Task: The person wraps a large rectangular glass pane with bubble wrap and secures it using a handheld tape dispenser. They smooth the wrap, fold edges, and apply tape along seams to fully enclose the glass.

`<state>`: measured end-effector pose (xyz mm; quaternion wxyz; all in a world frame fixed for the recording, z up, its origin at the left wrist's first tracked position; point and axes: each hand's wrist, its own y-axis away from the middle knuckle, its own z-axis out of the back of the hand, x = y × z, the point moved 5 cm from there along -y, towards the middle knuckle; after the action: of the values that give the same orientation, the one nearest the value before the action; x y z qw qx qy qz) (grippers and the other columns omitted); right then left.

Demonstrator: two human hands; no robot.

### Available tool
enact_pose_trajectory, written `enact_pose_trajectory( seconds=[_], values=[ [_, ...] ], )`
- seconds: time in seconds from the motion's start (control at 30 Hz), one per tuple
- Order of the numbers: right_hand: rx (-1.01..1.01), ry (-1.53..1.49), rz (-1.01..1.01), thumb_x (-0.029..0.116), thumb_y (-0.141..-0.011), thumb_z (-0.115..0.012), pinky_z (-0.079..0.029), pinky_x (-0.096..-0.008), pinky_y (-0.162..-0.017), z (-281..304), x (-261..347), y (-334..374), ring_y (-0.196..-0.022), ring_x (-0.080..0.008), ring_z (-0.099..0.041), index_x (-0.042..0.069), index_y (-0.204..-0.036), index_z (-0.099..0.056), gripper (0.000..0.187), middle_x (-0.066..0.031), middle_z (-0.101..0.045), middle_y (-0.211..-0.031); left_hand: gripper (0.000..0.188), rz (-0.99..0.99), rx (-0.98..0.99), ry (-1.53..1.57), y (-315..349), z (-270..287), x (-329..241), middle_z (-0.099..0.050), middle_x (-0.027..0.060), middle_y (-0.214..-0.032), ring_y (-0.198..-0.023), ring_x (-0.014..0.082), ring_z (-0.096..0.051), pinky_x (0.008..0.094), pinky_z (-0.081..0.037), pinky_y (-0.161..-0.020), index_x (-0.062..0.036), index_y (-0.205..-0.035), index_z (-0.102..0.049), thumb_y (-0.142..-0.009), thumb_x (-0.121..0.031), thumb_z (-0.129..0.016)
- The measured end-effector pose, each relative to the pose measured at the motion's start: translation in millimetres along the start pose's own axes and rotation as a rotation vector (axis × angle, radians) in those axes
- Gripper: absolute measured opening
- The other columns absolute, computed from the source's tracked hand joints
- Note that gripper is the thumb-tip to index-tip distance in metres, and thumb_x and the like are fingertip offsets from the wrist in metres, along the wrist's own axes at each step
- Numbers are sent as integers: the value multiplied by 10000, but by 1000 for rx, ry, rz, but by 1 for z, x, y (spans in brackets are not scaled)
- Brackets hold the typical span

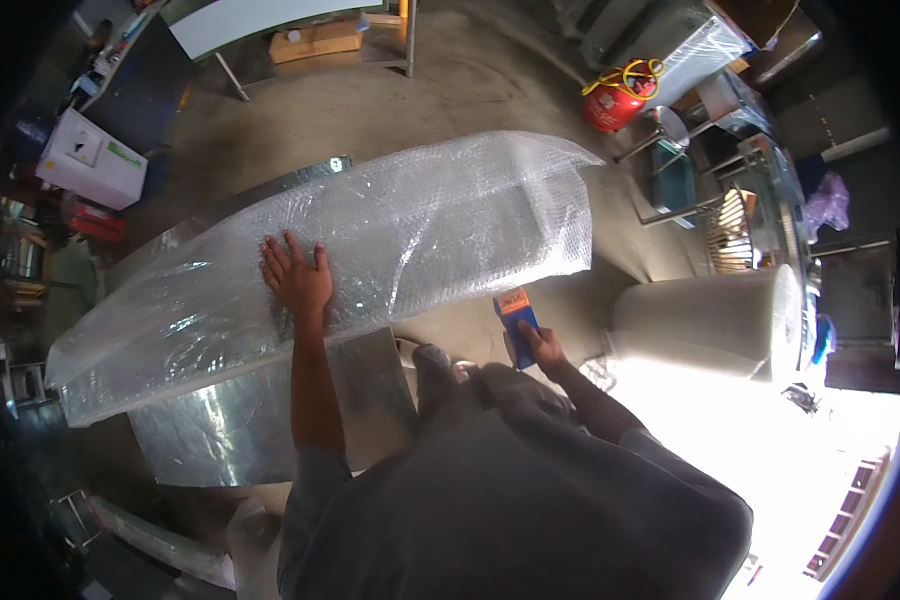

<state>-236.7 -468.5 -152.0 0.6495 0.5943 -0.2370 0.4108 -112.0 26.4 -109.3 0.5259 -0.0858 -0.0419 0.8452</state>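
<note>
Press your spread left hand point(300, 284) evenly on clear plastic bubble-wrap point(460, 215); beside it, right hand point(546, 354) grips blue-orange oblong box point(514, 318).

A: What spans the middle?
B: Bubble wrap point(450, 220), from the far left to right of centre; the left hand point(305, 285) rests on it.
A: And the right hand point(543, 350)?
B: Just below the wrap's right part, holding a small item point(515, 322).
A: Lower left?
B: A metal sheet point(270, 410), partly covered by the wrap.
A: Farther out?
B: A roll point(700, 322) at the right, a cylinder point(610, 107) at the upper right, and a carton point(315, 42) under a table point(255, 22) at the top, left of centre.
</note>
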Motion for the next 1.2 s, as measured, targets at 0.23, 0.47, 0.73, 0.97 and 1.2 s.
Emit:
enact_pose_trajectory(
  seconds=[0.23,0.47,0.73,0.97,1.2],
  values=[
    [-68,-370,-344,672,-880,-683,-539,-366,-782,-29,-100,-50,-841,-185,-673,-56,-1037,-739,747,-128,-716,-948,778,-53,102,-5,-8,-5,11,-201,227,-1681,-1570,379,-142,537,-102,-1259,-105,-1608,-314,-1026,-615,-402],
    [-18,-146,-456,677,-827,-736,-567,-378,-816,-40,-179,-7,-900,-230,-724,-63,-1091,-733,785,-154,-741,-1038,651,-229,65,148,24,46,41,-454,273,-1525,-1431,438,-404,551,-295,-1185,-60,-1477,-506,-1006,-508,-544],
    [-41,43,-240,562,-927,-686,-545,-343,-726,19,-172,78,-820,-166,-691,48,-1059,-731,533,-44,-718,-949,523,49,-87,458,324,87,73,-554,215,-1410,-1311,390,-513,492,-390,-1124,-17,-1392,-542,-962,-279,-686],
    [160,147,-48,472,-970,-670,-543,-300,-675,-90,-71,117,-733,-130,-685,64,-948,-739,414,-29,-707,-838,375,655,-114,697,614,110,257,-659,179,-1235,-1171,351,-613,460,-492,-1005,-58,-1294,-639,-961,-218,-699],
    [422,91,78,376,-945,-723,-537,-330,-568,-370,-42,215,-575,-162,-635,-14,-901,-700,394,-72,-695,-759,365,1007,-251,787,732,150,508,-697,178,-1161,-1027,298,-684,397,-553,-887,-16,-1294,-626,-974,-182,-679]
  ],
)
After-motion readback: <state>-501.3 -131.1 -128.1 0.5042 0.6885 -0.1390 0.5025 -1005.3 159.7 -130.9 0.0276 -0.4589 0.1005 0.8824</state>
